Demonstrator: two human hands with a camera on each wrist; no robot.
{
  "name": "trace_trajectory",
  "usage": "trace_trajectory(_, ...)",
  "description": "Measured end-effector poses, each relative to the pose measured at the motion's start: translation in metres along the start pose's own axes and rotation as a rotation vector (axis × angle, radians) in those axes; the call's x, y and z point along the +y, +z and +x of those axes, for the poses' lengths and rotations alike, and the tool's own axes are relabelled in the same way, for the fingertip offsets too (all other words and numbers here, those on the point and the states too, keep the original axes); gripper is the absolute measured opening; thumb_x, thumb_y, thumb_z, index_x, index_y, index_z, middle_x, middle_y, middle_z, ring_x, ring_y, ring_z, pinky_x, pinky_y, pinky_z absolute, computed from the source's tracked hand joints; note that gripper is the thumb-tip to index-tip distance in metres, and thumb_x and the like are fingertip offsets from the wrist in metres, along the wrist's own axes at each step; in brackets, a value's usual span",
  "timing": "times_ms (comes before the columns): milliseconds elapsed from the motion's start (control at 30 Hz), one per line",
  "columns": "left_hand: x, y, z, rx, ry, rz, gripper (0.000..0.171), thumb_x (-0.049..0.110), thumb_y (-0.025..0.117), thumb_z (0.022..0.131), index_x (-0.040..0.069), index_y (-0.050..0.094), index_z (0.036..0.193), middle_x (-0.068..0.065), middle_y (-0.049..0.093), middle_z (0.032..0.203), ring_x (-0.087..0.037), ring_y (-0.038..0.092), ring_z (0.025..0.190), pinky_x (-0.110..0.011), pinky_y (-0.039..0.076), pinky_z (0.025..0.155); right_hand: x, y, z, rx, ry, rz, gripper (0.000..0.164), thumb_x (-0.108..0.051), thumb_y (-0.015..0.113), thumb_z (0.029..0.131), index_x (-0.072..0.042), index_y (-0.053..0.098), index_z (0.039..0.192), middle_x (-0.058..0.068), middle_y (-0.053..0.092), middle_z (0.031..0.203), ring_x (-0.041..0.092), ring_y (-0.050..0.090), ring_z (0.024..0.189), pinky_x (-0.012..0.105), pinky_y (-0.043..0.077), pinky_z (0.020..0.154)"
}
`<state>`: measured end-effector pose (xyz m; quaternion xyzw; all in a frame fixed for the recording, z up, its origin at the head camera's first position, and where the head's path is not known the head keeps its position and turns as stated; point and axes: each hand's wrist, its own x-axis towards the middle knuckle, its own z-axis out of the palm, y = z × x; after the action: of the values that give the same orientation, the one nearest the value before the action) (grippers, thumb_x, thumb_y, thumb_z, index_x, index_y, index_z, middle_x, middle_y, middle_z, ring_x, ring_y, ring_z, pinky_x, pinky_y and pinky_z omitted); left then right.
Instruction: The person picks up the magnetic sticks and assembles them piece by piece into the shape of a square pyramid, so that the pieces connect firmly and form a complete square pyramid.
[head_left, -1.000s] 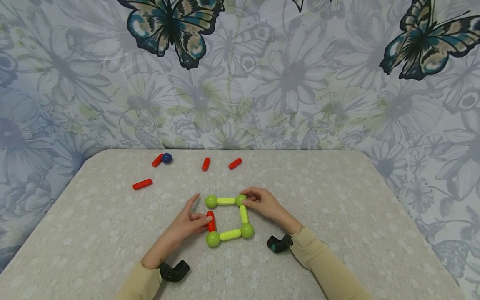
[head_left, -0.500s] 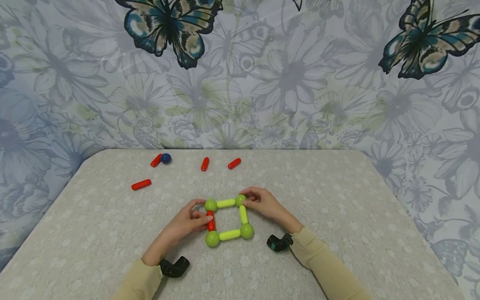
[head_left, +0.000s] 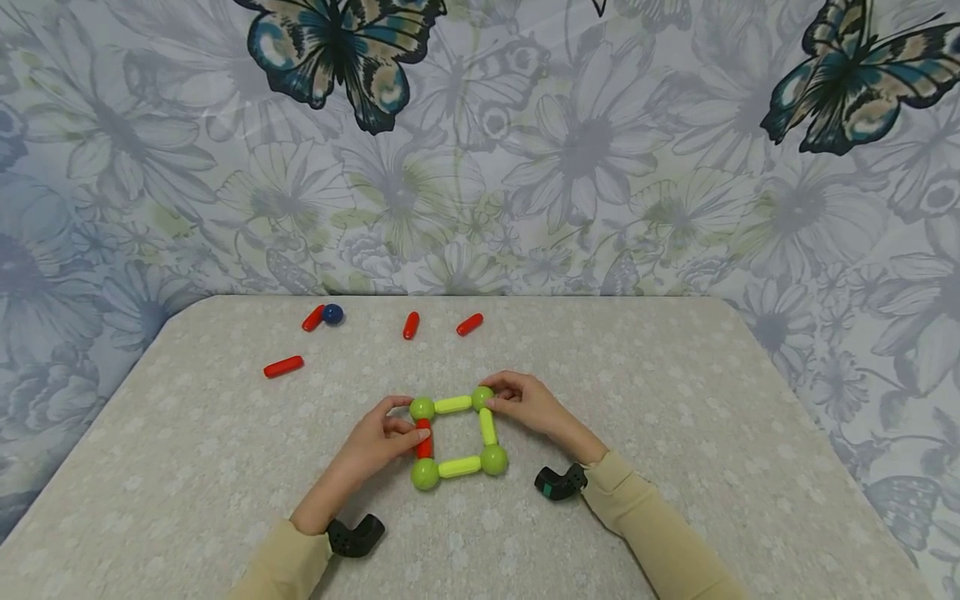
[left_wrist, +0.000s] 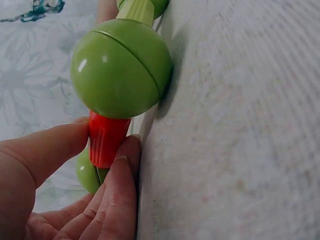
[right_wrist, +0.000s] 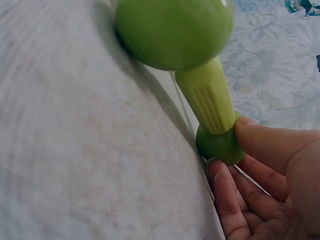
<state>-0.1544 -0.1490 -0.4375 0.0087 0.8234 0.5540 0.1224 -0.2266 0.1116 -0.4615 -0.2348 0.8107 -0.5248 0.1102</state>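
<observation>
On the table lies a square frame of green balls joined by rods: yellow-green rods on three sides and a red rod on the left. My left hand pinches that red rod between thumb and fingers, its index finger reaching to the far-left green ball. In the left wrist view the red rod meets the near-left green ball. At the far-right corner my right hand grips a green ball. The right wrist view shows that ball against a yellow-green rod.
Toward the back lie loose red rods, several in all. One of them touches a dark blue ball. Behind the table hangs a flowered, butterfly-patterned backdrop.
The far-left green ball has come toward me and now meets the red rod, closing the square. My left index finger has gone from raised to touching that ball. My right hand keeps its grip.
</observation>
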Motion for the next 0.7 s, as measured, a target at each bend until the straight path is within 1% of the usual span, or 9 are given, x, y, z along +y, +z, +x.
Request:
trace_trajectory(167,0.001,0.001,0.003,0.025,-0.024,0.034,0.056,0.02,0.071,0.086,0.0,0.045,0.131,-0.005,0.063,0.084,-0.018,0.058,0.07,-0.031,0.045,0.06,0.0,-0.002,0.0,-0.007,0.002,0.015,0.028,-0.014,0.066,0.089,-0.006,0.064,0.115,0.001,0.062,0.098,0.015,0.056,0.079,0.027,0.045,0.068)
trace_trajectory(333,0.001,0.0,0.004,0.014,0.0,0.036,0.057,0.021,0.071,0.086,-0.001,0.046,0.132,-0.005,0.064,0.085,-0.018,0.059,0.073,-0.031,0.047,0.064,0.0,-0.002,0.0,-0.009,-0.004,0.027,0.027,-0.012,0.066,0.089,-0.003,0.063,0.114,0.002,0.062,0.099,0.015,0.056,0.079,0.027,0.046,0.068)
trace_trajectory(400,0.001,-0.002,0.004,-0.002,0.016,0.043,0.057,0.02,0.069,0.087,-0.002,0.044,0.133,-0.006,0.064,0.087,-0.018,0.06,0.074,-0.032,0.048,0.065,0.0,-0.002,-0.001,-0.01,0.001,0.031,0.027,-0.012,0.067,0.088,-0.003,0.063,0.114,0.002,0.062,0.099,0.015,0.056,0.08,0.027,0.046,0.068)
trace_trajectory(467,0.002,-0.007,0.004,0.003,0.028,0.069,0.057,0.019,0.068,0.088,-0.001,0.043,0.135,-0.007,0.064,0.09,-0.019,0.061,0.076,-0.033,0.048,0.065,-0.001,-0.002,-0.001,-0.009,0.006,0.035,0.027,-0.012,0.067,0.088,-0.003,0.063,0.114,0.002,0.062,0.098,0.015,0.056,0.08,0.027,0.046,0.068)
trace_trajectory(533,0.003,-0.017,0.005,0.03,0.053,0.096,0.055,0.019,0.065,0.09,0.001,0.041,0.137,-0.009,0.064,0.095,-0.021,0.061,0.081,-0.033,0.049,0.067,-0.002,-0.002,-0.001,-0.007,0.012,0.035,0.027,-0.012,0.067,0.088,-0.004,0.063,0.114,0.002,0.062,0.097,0.015,0.056,0.079,0.027,0.046,0.068)
trace_trajectory(567,0.003,-0.024,0.006,0.05,0.064,0.106,0.054,0.019,0.064,0.091,0.002,0.041,0.137,-0.011,0.064,0.099,-0.022,0.061,0.084,-0.033,0.049,0.068,-0.002,-0.002,-0.002,-0.006,0.011,0.035,0.027,-0.013,0.067,0.088,-0.004,0.063,0.114,0.001,0.062,0.097,0.015,0.056,0.079,0.027,0.045,0.068)
trace_trajectory(633,0.002,-0.044,0.008,0.109,0.087,0.099,0.053,0.021,0.061,0.093,0.003,0.041,0.138,-0.015,0.061,0.107,-0.024,0.059,0.092,-0.032,0.048,0.072,-0.003,-0.002,-0.001,-0.009,0.009,0.033,0.028,-0.013,0.067,0.088,-0.004,0.063,0.114,0.001,0.062,0.096,0.015,0.056,0.078,0.027,0.045,0.067)
trace_trajectory(700,-0.002,-0.069,0.012,0.188,0.112,0.071,0.051,0.026,0.06,0.094,0.003,0.043,0.137,-0.016,0.058,0.115,-0.022,0.056,0.099,-0.029,0.047,0.076,-0.003,-0.001,-0.001,-0.013,0.014,0.031,0.028,-0.014,0.067,0.088,-0.005,0.063,0.114,0.001,0.062,0.096,0.015,0.056,0.079,0.027,0.045,0.068)
